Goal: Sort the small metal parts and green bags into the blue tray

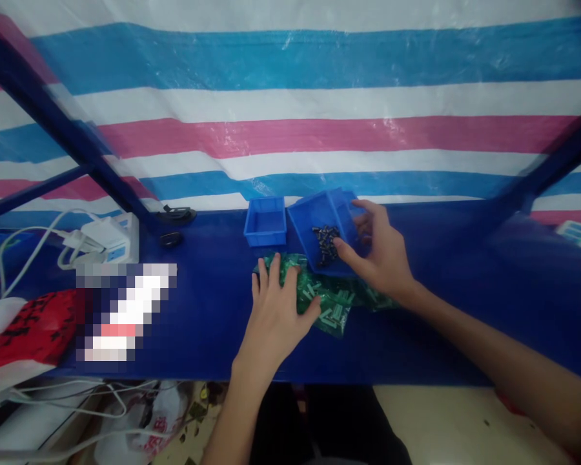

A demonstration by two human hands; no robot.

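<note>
My right hand [382, 258] grips a blue plastic bin [305, 223] by its right side, thumb inside and fingers around the outer wall. The bin is tilted, and a heap of small dark screws [325, 244] lies in it. Below it, a green see-through bag [336, 310] holds several short pale strips. My left hand [275, 303] rests on the left part of this bag with its fingers spread. A smaller blue bin [266, 219] stands upright just left of the tilted one, with nothing visible inside.
On the left of the blue table [203, 310] are a white power strip [126, 239] with cables, a dark oval object [171, 239] and a red-and-white bag [33, 329]. A striped sheet [319, 135] hangs behind. Blue frame posts [53, 110] flank the table.
</note>
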